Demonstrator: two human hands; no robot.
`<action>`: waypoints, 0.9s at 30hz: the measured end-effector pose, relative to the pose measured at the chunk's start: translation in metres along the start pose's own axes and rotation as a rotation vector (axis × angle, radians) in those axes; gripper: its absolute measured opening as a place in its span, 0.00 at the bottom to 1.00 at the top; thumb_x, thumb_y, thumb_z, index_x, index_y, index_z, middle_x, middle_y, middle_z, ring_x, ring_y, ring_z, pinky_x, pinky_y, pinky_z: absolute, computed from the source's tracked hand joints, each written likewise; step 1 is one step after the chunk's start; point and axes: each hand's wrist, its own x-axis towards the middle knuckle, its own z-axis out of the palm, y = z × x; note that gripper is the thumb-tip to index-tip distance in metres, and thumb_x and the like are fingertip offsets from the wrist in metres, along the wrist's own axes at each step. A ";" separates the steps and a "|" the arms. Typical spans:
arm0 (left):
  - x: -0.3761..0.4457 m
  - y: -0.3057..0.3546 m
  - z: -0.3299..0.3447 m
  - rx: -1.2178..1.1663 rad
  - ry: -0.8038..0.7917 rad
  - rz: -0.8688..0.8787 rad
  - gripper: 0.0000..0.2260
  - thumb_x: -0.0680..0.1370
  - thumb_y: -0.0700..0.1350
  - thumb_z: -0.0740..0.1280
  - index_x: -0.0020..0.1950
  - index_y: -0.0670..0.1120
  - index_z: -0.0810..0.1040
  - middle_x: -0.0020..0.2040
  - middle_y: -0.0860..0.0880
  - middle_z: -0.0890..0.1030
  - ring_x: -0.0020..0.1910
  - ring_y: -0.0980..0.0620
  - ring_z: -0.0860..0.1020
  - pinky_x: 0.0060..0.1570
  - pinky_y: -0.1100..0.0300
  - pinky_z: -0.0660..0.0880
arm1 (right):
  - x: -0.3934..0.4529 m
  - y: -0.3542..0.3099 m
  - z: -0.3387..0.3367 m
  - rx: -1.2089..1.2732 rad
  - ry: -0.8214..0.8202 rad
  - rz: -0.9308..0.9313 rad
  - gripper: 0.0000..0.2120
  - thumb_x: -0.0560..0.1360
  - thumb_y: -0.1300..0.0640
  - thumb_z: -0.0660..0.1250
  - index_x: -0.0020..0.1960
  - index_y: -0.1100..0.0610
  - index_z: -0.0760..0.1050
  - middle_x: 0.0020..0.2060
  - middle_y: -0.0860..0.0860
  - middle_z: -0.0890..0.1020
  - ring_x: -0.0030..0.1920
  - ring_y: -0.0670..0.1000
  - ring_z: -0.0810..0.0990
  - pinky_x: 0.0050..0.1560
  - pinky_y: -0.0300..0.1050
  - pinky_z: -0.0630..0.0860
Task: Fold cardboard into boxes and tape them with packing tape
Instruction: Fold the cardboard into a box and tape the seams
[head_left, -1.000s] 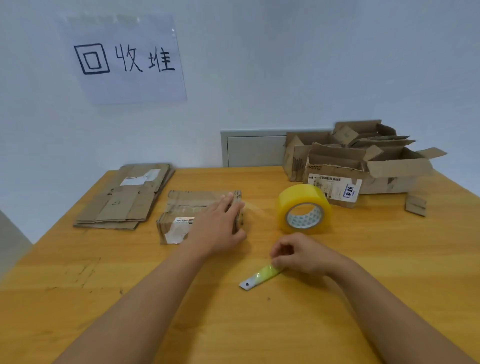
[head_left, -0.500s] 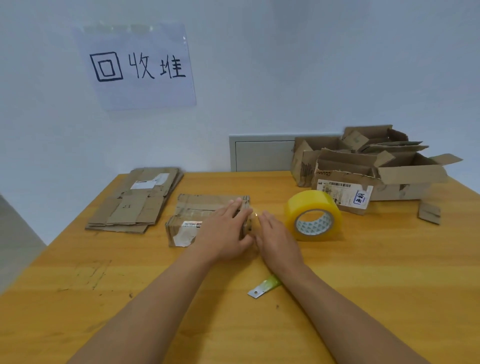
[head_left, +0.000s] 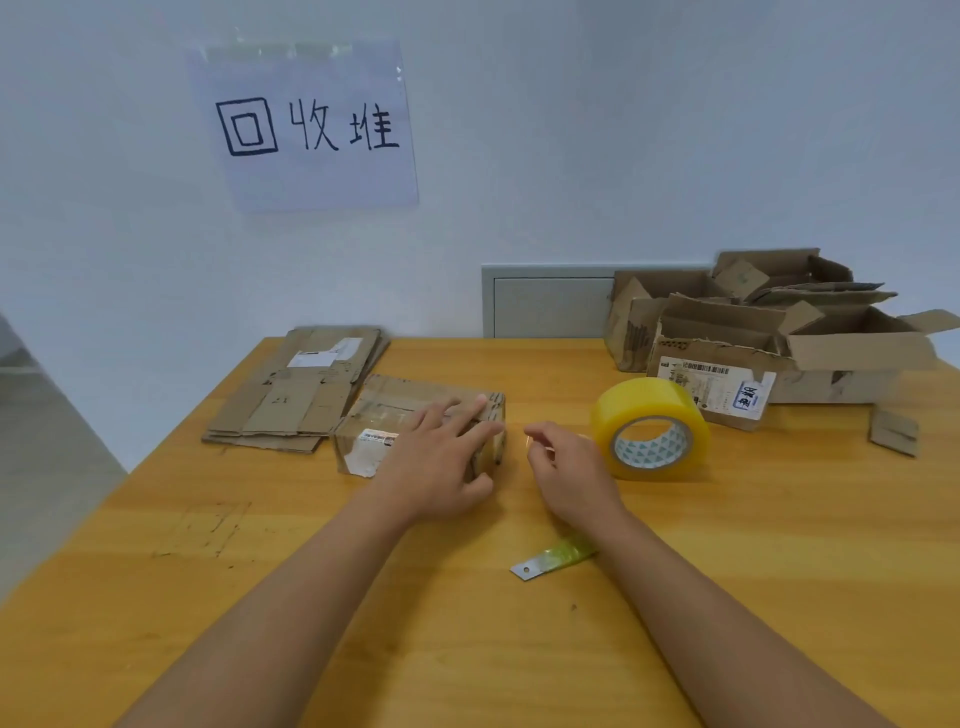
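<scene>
A small closed cardboard box (head_left: 374, 415) with a white label lies on the wooden table (head_left: 260, 519). My left hand (head_left: 441, 457) rests on its right half, palm down with straight fingers. My right hand (head_left: 566, 473) hovers just right of the box with its fingers loosely curled, apart from the cardboard. A faint glint shows at its fingertips; I cannot tell whether that is tape. A yellow roll of packing tape (head_left: 649, 426) stands on edge right of that hand. A cutter blade (head_left: 550, 558) wrapped in greenish tape lies on the table under my right wrist.
A stack of flattened cardboard (head_left: 296, 395) lies at the back left. Several open, worn boxes (head_left: 753, 338) crowd the back right corner, with a loose cardboard scrap (head_left: 893, 431) beside them. A paper sign (head_left: 306, 124) hangs on the wall, and a grey panel (head_left: 545, 301) sits behind the table.
My right hand left the blade, pressed against the box's right end, and has now drawn back to the right with its fingers curled. My left hand stayed on the box.
</scene>
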 end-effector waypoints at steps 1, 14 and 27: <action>-0.003 -0.003 0.000 0.024 0.000 0.000 0.29 0.75 0.59 0.59 0.76 0.58 0.62 0.81 0.52 0.55 0.77 0.45 0.55 0.74 0.47 0.57 | 0.004 -0.002 0.001 0.043 -0.009 0.000 0.16 0.82 0.58 0.58 0.68 0.55 0.75 0.63 0.51 0.79 0.64 0.51 0.76 0.63 0.47 0.73; -0.035 -0.052 -0.002 0.279 0.156 0.252 0.27 0.77 0.55 0.54 0.77 0.57 0.65 0.73 0.51 0.72 0.68 0.44 0.71 0.66 0.48 0.71 | 0.044 -0.013 0.009 -0.123 -0.334 -0.315 0.17 0.83 0.51 0.60 0.71 0.50 0.73 0.72 0.44 0.70 0.72 0.47 0.66 0.71 0.46 0.64; -0.029 -0.029 0.014 -0.262 0.479 -0.061 0.17 0.81 0.55 0.58 0.62 0.50 0.80 0.54 0.54 0.83 0.53 0.53 0.74 0.51 0.54 0.75 | 0.039 -0.014 0.023 -0.217 -0.134 -0.417 0.13 0.79 0.50 0.66 0.62 0.52 0.78 0.59 0.47 0.77 0.57 0.53 0.73 0.54 0.48 0.74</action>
